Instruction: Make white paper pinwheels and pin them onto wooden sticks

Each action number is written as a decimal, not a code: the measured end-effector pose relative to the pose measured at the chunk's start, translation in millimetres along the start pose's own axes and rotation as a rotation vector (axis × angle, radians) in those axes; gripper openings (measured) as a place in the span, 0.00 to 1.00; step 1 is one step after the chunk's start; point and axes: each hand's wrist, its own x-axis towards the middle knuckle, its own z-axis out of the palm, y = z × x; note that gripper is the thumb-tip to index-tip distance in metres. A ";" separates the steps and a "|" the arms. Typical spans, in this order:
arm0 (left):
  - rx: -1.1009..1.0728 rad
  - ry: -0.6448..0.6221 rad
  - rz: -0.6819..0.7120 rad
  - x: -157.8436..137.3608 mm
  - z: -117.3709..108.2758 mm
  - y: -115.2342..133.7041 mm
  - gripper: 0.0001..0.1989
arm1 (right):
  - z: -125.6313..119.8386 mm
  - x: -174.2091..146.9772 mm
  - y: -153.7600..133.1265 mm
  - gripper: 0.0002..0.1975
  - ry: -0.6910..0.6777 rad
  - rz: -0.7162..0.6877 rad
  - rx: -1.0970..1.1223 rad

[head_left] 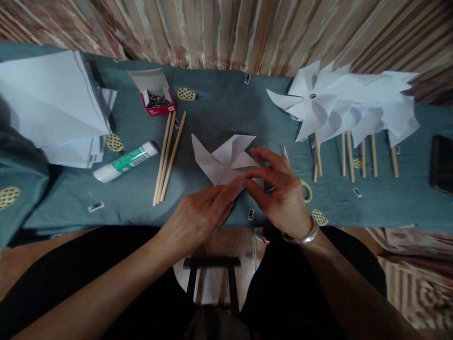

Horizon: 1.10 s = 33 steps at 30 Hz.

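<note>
A white paper pinwheel (pixel 226 160), with its blades folded and partly curled, lies on the cloth in front of me. My left hand (pixel 208 208) grips its near edge, the fingers pressed together on the paper. On the pinwheel's right side, my right hand (pixel 278 189) pinches a blade between thumb and finger; the fingertips partly cover the paper there. Beneath and beside the right hand lie scissors with a pale green handle (pixel 307 191), mostly hidden. Left of the pinwheel are three thin wooden sticks (pixel 170 160).
A glue stick (pixel 125 161) and a red open box of small metal pins (pixel 158 101) stand left. Stacked white paper sheets (pixel 49 99) lie far left. Finished pinwheels on sticks (pixel 350 104) overlap at the right. A dark object (pixel 441 163) sits at the right edge of the green tablecloth (pixel 226 106).
</note>
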 end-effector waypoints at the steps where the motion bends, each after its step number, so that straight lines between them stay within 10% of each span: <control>1: -0.012 -0.025 0.010 -1.1 -0.5 0.0 0.21 | 2.5 0.3 -1.1 0.04 0.012 -0.011 -0.038; 33: 0.051 -0.058 0.035 -1.5 -2.9 -3.6 0.11 | 30.9 2.9 4.4 0.06 0.062 -0.033 -0.228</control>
